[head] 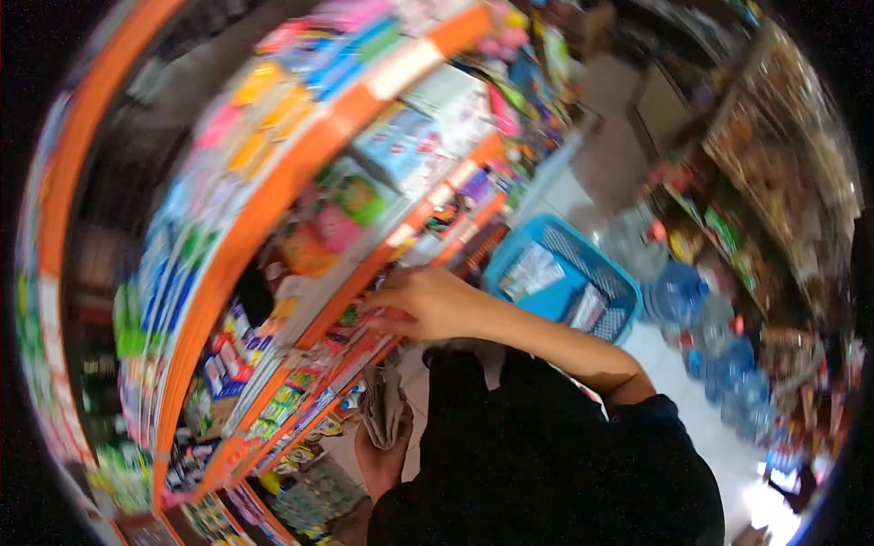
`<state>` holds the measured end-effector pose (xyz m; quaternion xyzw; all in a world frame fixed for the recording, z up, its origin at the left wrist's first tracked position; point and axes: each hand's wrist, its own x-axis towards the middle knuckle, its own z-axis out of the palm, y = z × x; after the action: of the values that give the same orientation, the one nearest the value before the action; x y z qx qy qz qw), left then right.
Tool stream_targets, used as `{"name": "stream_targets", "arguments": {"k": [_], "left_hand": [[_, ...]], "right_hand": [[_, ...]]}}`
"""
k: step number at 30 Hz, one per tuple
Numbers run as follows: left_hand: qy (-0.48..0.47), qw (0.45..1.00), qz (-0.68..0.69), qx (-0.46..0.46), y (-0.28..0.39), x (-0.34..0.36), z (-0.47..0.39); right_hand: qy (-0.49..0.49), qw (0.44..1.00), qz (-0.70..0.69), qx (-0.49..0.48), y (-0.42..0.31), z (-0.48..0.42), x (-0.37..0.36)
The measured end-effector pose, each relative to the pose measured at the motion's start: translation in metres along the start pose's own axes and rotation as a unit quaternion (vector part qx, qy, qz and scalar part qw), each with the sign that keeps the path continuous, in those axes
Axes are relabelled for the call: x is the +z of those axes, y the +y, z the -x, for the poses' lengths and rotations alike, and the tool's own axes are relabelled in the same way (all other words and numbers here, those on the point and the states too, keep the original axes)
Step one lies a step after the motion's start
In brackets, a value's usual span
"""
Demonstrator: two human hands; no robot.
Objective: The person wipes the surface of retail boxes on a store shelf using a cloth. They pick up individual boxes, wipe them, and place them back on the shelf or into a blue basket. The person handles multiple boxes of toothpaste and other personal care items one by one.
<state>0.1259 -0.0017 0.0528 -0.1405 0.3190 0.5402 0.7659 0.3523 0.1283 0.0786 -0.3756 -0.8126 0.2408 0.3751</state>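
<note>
My right hand (403,304) reaches across to the lower shelves, its fingers at the orange shelf edge (328,321) among small packaged goods; blur hides whether it grips anything. Lower down, my left hand (386,443) is closed around a folded brownish-grey cloth (382,406), held upright close to my body and beside the shelves. Behind my right forearm, a blue plastic basket (563,228) stands on the floor with a few white printed packs (536,273) inside.
Orange-edged shelves full of colourful packets curve along the left. Several large water bottles (676,290) line the tiled floor (672,375) at right, below a rack of packaged goods (771,164). An egg tray-like stack (317,498) sits at the lower left.
</note>
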Motion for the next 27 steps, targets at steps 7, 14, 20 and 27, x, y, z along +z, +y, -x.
{"name": "stream_targets", "arguments": {"k": [7,14,20,27], "left_hand": [[0.217,0.968,-0.115,-0.042,-0.002,0.000,-0.053],[0.153,0.921,-0.345,-0.095,0.032,-0.013,-0.088],[0.239,0.940,-0.244,-0.005,-0.003,0.006,-0.102],[0.028,0.939,-0.337,0.066,-0.032,0.037,-0.098]], "right_hand": [[0.013,0.874,-0.009,0.486,0.189,0.273,0.141],[0.260,0.605,0.134,0.741,0.232,0.395,0.161],[0.172,0.590,0.098,0.782,0.263,0.411,0.194],[0.238,0.582,0.108,0.770,0.256,0.406,0.183]]}}
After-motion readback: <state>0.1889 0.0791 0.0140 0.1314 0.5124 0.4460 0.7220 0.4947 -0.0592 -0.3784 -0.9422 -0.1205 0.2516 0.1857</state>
